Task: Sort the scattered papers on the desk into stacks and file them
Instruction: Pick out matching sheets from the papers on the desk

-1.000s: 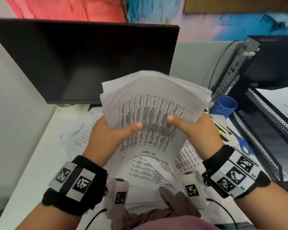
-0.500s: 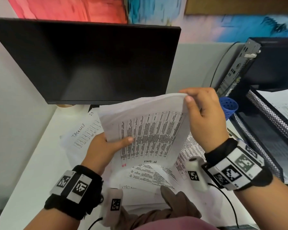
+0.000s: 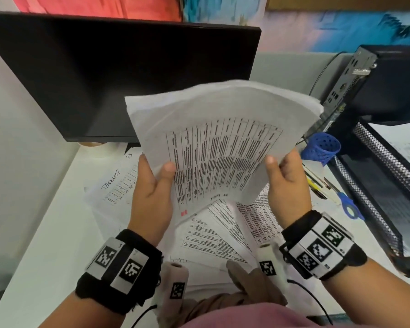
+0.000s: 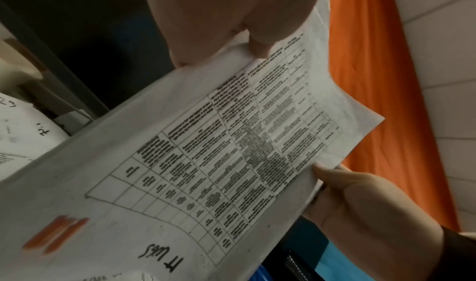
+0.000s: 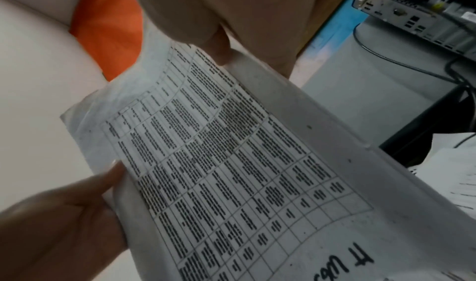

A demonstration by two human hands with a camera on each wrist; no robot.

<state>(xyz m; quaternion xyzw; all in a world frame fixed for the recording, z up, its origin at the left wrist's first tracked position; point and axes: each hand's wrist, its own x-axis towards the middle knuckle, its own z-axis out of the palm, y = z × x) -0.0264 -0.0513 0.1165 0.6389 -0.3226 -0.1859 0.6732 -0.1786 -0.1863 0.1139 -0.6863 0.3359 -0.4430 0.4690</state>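
Note:
I hold a sheaf of white papers (image 3: 218, 143) upright above the desk, its top sheet printed with a dense table (image 4: 231, 153) (image 5: 219, 173). My left hand (image 3: 152, 183) grips the sheaf's left edge, thumb on the front. My right hand (image 3: 284, 181) grips the right edge, thumb on the front too. The top of the sheaf curls away from me. More printed sheets (image 3: 213, 235) lie scattered on the desk under the sheaf, and a handwritten list sheet (image 3: 114, 188) lies to the left.
A black monitor (image 3: 118, 74) stands behind the sheaf. A black mesh tray (image 3: 386, 181) with papers sits at the right, beside a computer case (image 3: 374, 81) and a blue mesh cup (image 3: 322, 147). Blue-handled scissors (image 3: 348, 204) and pens lie near the tray. The white desk (image 3: 40, 245) extends left.
My right hand came down from the sheaf's top edge to its lower right edge. The sheaf rose again and stands more upright, held on both sides.

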